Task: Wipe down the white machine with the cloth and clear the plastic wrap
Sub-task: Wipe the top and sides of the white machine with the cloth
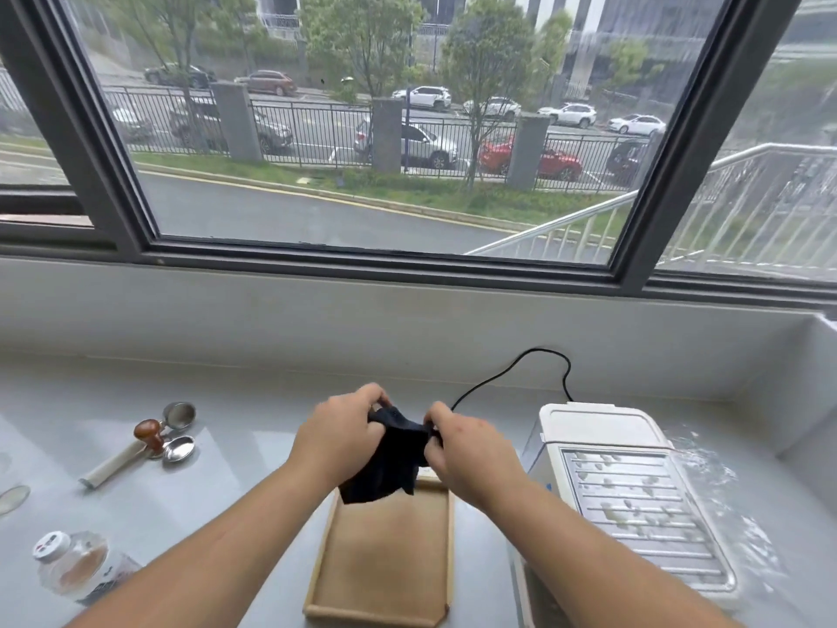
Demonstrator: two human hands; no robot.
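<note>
Left fingers (pixel 367 396) curled tight, pinching the top edge of the dark cloth (pixel 390 462). Right fingers (pixel 438 414) also curled, pinching the same edge just beside them. Both grips closed on fabric. The cloth is bunched between the two grips and hangs below them in loose folds, clear of the counter.

Left hand (pixel 337 435) and right hand (pixel 471 451) sit close together, knuckles up. Bare forearms run in from 7 and 5 o'clock of the frame.

Taking the hands as clock centre:
- 6 o'clock: wooden tray (pixel 385 564) flat on the pale counter (pixel 253 428), long side running toward the viewer. The cloth's lower tip hangs over the tray's far end; cannot tell if it touches.
- 4 o'clock: white machine (pixel 598 423), near the right hand but apart from it. Its slatted metal grille (pixel 634 505) faces up and carries pale flecks.
- 3 to 4 o'clock: clear plastic wrap (pixel 711 469), crinkled and glinting, lying on the counter against the machine's right side.
- 1 o'clock: black cord (pixel 512 367) looping from behind the machine along the back wall.
- 9 o'clock, well apart: wooden-knobbed tamper (pixel 148 433), two small metal baskets (pixel 180 415) beside it, and a white handle (pixel 113 466) lying on its side.
- 8 o'clock, at the frame's lower left: clear jar (pixel 74 566) with white cap, brown powder inside.
- 12 o'clock: dark-framed window (pixel 380 256) onto a road and parked cars.
</note>
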